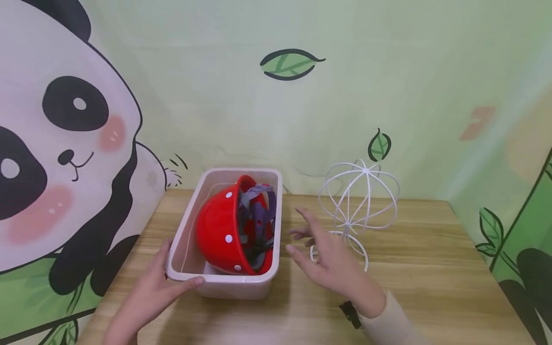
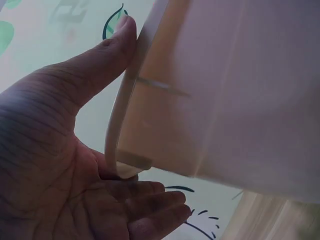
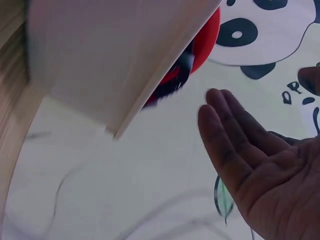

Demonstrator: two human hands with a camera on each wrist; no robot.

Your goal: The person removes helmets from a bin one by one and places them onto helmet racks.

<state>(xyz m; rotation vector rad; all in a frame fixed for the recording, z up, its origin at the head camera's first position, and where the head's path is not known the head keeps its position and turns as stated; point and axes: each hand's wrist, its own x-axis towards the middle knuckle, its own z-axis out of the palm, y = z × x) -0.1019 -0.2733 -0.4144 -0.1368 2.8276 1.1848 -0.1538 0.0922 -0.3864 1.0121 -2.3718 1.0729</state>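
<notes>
- Holding the near-left corner of the white bin (image 1: 189, 249), the left hand (image 1: 151, 292) comes in from about 7 o'clock on the bench (image 1: 431, 287); thumb lies along the near rim, fingers go down the left outer wall.
- Left wrist view confirms that grip: thumb (image 2: 107, 47) pressed flat against the rim edge, other fingers (image 2: 150, 210) loosely extended under the lip, bin wall (image 2: 225, 100) touching the palm side. Fingers look fairly straight, so more a brace than a clench.
- Right hand (image 1: 332, 258) is released, fingers spread and relaxed, holding nothing; it hovers just beside the bin's right wall, at about 3 o'clock from the bin, not touching.
- Right wrist view: open palm (image 3: 260, 165) apart from the bin wall (image 3: 115, 60), clear gap between them.
- Bin's long axis runs near to far, 6 to 12 o'clock, slightly skewed toward 1 o'clock.
- Red helmet (image 1: 224, 230) sits tipped on its side inside the bin, shell facing 9 o'clock, grey harness (image 1: 258, 215) facing 3 o'clock, toward the right hand.
- Judgement: left hand already contacts the bin; right hand is nearer the helmet's open side and the right wall.
- White wire ball stand (image 1: 360, 201) stands farther off at about 2 o'clock, behind the right hand, apart from the bin.
</notes>
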